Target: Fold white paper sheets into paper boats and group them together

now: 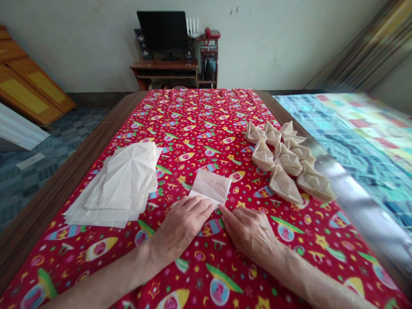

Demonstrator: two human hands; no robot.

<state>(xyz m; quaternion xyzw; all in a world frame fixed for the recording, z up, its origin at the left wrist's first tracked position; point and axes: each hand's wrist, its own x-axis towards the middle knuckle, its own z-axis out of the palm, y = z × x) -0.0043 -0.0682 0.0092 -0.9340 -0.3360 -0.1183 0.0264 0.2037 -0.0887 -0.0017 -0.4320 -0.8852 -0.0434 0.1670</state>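
Observation:
A small sheet of folded white paper (210, 183) lies on the red patterned cloth, its near edge turned up in a narrow strip. Across the near left part of that edge, the bent fingers of my left hand (186, 221) press together on the paper. My right hand (251, 227) has its index fingertip at the near right corner, the other fingers curled in, and grips the paper there. Both thumbs are mostly hidden. To the left is a loose stack of creased white paper sheets (128, 171). Several folded paper boat-like shapes (285, 184) stand in a group on the right.
The red cloth (206, 137) covers a long table with a brown wooden border (96, 137). Beyond stand a monitor (162, 34) on a desk and a red telephone (211, 33). A bed with a blue patterned cover (337, 128) is at the right, a wooden cabinet (32, 81) at the left.

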